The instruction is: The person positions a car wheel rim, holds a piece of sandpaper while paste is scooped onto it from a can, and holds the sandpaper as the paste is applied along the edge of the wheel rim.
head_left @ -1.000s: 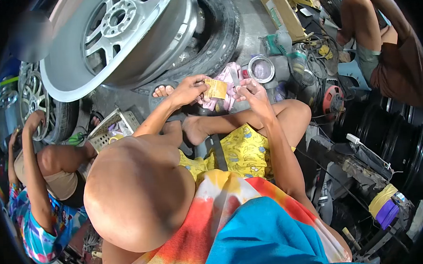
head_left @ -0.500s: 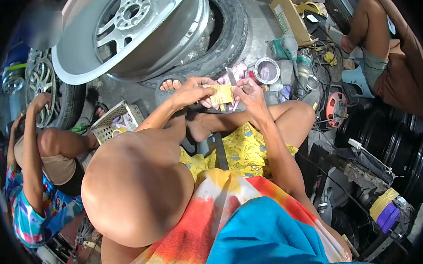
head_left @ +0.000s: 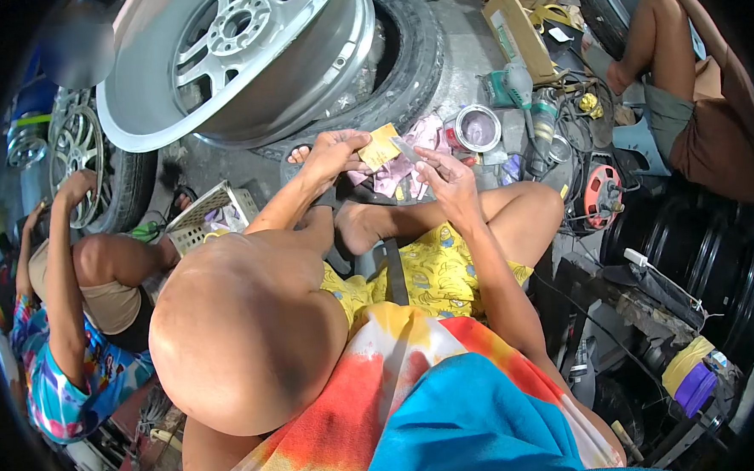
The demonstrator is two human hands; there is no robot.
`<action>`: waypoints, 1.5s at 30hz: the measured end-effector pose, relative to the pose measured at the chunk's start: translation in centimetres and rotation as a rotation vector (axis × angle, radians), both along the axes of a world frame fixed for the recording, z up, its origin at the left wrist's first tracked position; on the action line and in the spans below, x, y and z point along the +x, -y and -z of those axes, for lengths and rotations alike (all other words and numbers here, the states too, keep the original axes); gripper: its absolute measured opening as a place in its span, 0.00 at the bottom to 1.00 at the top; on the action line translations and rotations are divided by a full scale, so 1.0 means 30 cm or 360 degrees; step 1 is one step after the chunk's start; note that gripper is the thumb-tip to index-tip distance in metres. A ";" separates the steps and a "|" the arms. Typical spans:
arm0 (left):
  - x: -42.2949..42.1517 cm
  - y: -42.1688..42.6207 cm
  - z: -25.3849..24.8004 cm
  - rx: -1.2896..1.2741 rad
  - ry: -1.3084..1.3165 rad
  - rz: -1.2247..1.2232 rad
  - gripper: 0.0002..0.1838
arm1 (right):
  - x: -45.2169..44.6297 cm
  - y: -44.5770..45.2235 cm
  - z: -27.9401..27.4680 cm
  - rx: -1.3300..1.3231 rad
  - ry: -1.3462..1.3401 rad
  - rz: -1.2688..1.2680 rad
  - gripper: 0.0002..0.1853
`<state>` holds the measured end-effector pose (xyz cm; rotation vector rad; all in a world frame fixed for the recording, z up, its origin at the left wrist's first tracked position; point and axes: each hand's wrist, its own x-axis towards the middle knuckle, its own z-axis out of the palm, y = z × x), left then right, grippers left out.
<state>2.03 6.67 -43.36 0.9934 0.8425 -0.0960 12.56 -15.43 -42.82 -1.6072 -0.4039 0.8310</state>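
My left hand (head_left: 339,156) is closed on a small yellow card (head_left: 379,147), pinched between thumb and fingers. Just right of it, my right hand (head_left: 451,180) grips a thin grey blade (head_left: 406,149), whose tip points up-left at the card's edge. A pink cloth (head_left: 423,137) lies on the floor behind and below both hands. Beyond my right hand stands an open round can (head_left: 478,129) with greyish contents. Above my left hand a large silver wheel rim (head_left: 243,115) leans over a black tyre (head_left: 424,71).
A co-worker (head_left: 84,336) sits at the left by a spoked wheel (head_left: 79,161) and a cream basket (head_left: 214,214). Another person's bent leg (head_left: 661,46) is at the upper right. Power tools (head_left: 518,83), cables, a cardboard box (head_left: 516,36) and black rims (head_left: 693,244) occupy the right side.
The blade tip, upright half a second ago, has tilted left toward the card. The card has shifted slightly up and turned at an angle. My hands have moved a little apart.
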 end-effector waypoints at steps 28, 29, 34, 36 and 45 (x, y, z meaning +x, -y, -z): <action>-0.017 -0.010 0.034 -0.0203 0.0157 -0.0119 0.11 | -0.057 -0.054 0.049 0.0105 -0.0207 -0.0068 0.16; -0.018 -0.007 0.035 -0.0219 0.0140 -0.0126 0.11 | -0.059 -0.051 0.053 0.0098 -0.0185 -0.0105 0.16; -0.014 -0.003 0.042 -0.0235 0.0115 -0.0170 0.13 | -0.074 -0.047 0.023 0.0103 -0.0241 -0.0189 0.16; -0.012 -0.003 0.044 -0.0168 0.0094 -0.0144 0.13 | -0.075 -0.051 0.018 0.0128 -0.0257 -0.0185 0.15; 0.000 0.013 -0.025 -0.0147 0.0025 -0.0136 0.14 | -0.069 -0.053 0.023 0.0027 -0.0082 -0.0287 0.15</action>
